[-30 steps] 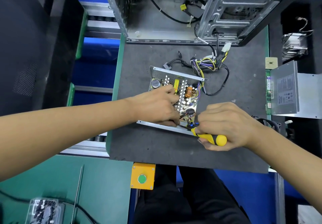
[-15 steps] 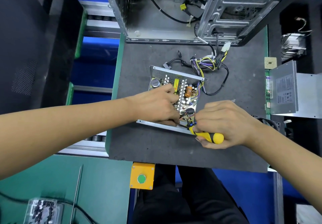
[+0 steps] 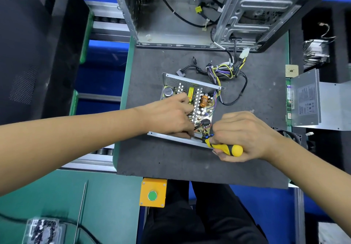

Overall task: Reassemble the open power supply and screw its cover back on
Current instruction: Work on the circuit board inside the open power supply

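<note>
An open power supply (image 3: 188, 101) lies on a grey mat (image 3: 171, 160). The left hand (image 3: 171, 118) rests on it, fingers curled, probably steadying it. Just beside, the right hand (image 3: 241, 135) grips a yellow screwdriver (image 3: 224, 147), tip aimed at the near edge.

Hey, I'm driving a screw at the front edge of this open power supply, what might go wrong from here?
The screwdriver tip sits right beside your left hand fingertips, so a slip may jab them. It could also skid onto the exposed circuit board. The right hand hides the wires near that corner, so one might get pinched.
</note>
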Available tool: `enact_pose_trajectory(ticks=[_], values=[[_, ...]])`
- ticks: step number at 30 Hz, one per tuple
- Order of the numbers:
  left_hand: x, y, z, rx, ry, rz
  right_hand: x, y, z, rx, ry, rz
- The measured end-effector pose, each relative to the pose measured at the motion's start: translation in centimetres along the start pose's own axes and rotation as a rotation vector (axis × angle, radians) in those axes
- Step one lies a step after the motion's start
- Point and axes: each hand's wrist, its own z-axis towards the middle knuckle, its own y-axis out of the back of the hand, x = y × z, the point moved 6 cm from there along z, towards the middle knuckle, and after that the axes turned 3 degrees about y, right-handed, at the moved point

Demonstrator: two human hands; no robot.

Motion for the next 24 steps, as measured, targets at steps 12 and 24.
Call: enact_pose_trajectory(ticks=[12, 24], values=[[-0.11, 0.13, -0.04, -0.054, -0.018, 0.026, 0.07, 0.22, 0.67, 0.071, -0.004, 0.002], [0.03, -0.04, -0.12, -0.094, -0.027, 0.054, 0.35, 0.15, 0.98, 0.105, 0.022, -0.062]])
